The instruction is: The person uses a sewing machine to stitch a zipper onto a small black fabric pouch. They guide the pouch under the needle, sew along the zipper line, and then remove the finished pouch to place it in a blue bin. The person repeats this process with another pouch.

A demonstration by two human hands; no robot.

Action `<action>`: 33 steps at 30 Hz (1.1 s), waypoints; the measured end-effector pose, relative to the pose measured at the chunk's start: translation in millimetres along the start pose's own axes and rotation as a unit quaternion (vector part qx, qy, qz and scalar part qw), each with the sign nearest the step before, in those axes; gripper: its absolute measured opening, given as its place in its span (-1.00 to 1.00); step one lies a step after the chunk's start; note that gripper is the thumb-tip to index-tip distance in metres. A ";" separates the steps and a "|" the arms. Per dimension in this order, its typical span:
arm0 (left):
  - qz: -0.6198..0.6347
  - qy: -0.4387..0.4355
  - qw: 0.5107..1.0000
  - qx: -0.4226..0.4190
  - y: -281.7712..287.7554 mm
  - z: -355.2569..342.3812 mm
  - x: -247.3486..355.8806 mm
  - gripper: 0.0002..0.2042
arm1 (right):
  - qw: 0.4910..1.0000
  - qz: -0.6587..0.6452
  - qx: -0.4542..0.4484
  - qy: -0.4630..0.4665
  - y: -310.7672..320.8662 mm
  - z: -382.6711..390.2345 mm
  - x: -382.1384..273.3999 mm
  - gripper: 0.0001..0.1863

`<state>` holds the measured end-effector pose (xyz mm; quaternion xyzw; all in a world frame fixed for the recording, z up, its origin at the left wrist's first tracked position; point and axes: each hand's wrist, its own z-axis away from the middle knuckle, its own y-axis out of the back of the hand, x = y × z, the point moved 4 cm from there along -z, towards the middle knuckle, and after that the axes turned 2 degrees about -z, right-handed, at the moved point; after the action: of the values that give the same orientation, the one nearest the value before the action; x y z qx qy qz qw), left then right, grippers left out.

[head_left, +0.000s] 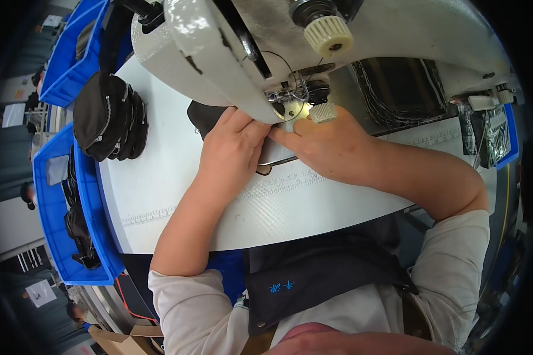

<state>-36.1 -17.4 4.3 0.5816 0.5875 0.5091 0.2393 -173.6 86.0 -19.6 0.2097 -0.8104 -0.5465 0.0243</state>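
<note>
1. In the head view, a piece of dark cloth (203,118) is seen at the front of a white sewing machine (219,65), lying flat on a white table (160,183), to the left of the needle area and partly covered by the left hand.

2. The left hand (234,145) is laid over the cloth's near right side, its fingers close together and bent; whether the cloth is pinched or only pressed cannot be told.

3. The right hand (331,145) is placed just right of the needle area — its forefinger stretched toward the left hand, the two nearly meeting. Its other fingers are partly hidden by a small pale knob (323,112), and whether anything is gripped cannot be told.

4. The metal plate under the needle is lit by a small lamp, and a larger cream dial (328,35) is mounted above.

5. To the left, a stack of dark zipped pouches (106,118) is set on the table, beside a blue bin (100,236) in which dark pieces (77,228) are held.

6. At the right, dark fabric panels (403,92) are piled behind the right forearm — their edges bordered with pale threads.

7. A dark apron (331,266) is worn over a pale shirt (450,260).
</note>
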 end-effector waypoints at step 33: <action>-0.036 0.013 0.999 -0.033 6.0 1.6 -3.1 -0.75 | 0.997 0.057 -0.042 -0.044 2.4 2.6 10.8 -0.57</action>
<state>-31.4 -20.9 8.1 0.5455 0.5936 0.5269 0.2693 -184.9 85.1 -20.5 0.1378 -0.7978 -0.5862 0.0288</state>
